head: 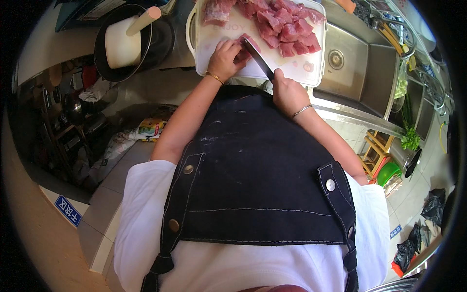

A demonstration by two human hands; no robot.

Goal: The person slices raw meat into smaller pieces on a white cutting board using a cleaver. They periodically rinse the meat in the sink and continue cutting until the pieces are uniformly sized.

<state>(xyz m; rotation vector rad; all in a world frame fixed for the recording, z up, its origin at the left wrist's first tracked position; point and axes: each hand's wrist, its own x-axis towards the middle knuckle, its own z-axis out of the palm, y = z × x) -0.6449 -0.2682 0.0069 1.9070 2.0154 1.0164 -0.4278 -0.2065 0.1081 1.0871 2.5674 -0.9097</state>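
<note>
My left hand point(227, 58) grips a piece of raw red meat point(249, 43) on a white plastic cutting board point(226, 36). In my right hand point(290, 91) is a knife point(258, 58), its dark blade slanting up and left onto that piece, close to my left fingers. Many cut chunks of raw meat point(290, 31) are heaped on the board's upper right. A larger uncut-looking piece of meat point(217, 11) lies at its upper left. The board bears printed writing and a small bear picture point(308, 66) near its lower right corner.
Right of the board is a stainless steel sink point(344, 75) with a drain. To the left, a white pot with a long handle point(123, 45) sits inside a dark wok point(104, 67). Leafy greens point(410, 138) and a green basin point(389, 174) are farther right.
</note>
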